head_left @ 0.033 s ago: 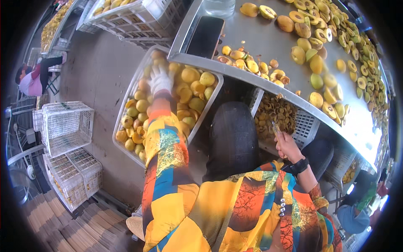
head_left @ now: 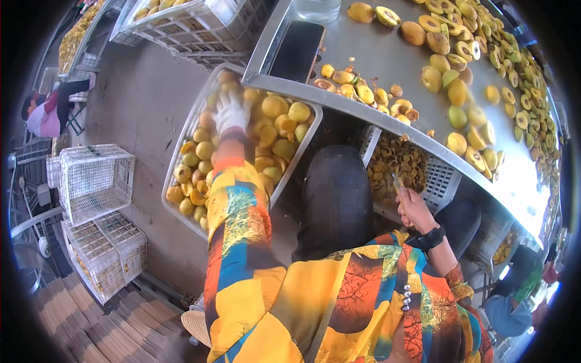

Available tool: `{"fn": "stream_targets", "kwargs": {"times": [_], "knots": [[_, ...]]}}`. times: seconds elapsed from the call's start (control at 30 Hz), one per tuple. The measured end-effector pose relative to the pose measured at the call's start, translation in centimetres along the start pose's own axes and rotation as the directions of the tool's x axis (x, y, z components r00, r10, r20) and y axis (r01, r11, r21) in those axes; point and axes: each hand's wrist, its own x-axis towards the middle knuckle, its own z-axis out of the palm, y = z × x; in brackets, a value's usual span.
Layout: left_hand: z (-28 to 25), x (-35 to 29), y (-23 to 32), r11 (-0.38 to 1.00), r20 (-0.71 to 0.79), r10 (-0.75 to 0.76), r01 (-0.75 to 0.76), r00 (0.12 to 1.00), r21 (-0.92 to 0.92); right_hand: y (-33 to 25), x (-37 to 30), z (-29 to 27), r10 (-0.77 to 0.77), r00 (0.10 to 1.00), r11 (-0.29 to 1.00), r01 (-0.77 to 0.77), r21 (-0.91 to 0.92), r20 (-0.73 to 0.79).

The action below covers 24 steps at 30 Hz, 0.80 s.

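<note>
resting over the fruit (head_left: 275, 107) in the pale crate (head_left: 296, 161), the gloved left hand (head_left: 230, 115) spreads its fingers, its hold on any piece unclear, best with a light touch, while the right hand (head_left: 414, 209) curls round a slim tool (head_left: 397, 183), safest aimed away from the legs (head_left: 338, 199).

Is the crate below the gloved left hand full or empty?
Well filled, it seems: yellow fruits cover the visible inside of the crate, around the left hand. Their depth I cannot tell.
</note>
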Motion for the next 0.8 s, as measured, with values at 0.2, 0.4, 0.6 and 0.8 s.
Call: {"fn": "stream_targets", "kwargs": {"times": [0.2,0.4,0.6,0.8], "knots": [[-5.9,-7.1,4.0,0.919,-0.358,0.352,-0.392,0.865,-0.044,0.0,0.3,0.7,-0.034,0.999,0.999,0.034,-0.031,0.001],[-3.2,-12.2,9.5,0.874,0.081,0.447,-0.455,0.891,0.169,-0.2,0.2,0.8,-0.067,0.997,0.998,0.066,0.014,0.046],[0.7,-9.9,12.0,0.886,0.121,0.314,-0.336,0.942,0.321,1.2,-1.0,-0.6,-0.214,0.977,0.977,0.213,0.025,0.005],[-1.8,-10.5,13.4,0.954,0.199,0.188,-0.227,0.962,0.194,2.0,-2.4,-1.6,-0.296,0.950,0.951,0.303,0.062,-0.096]]}}
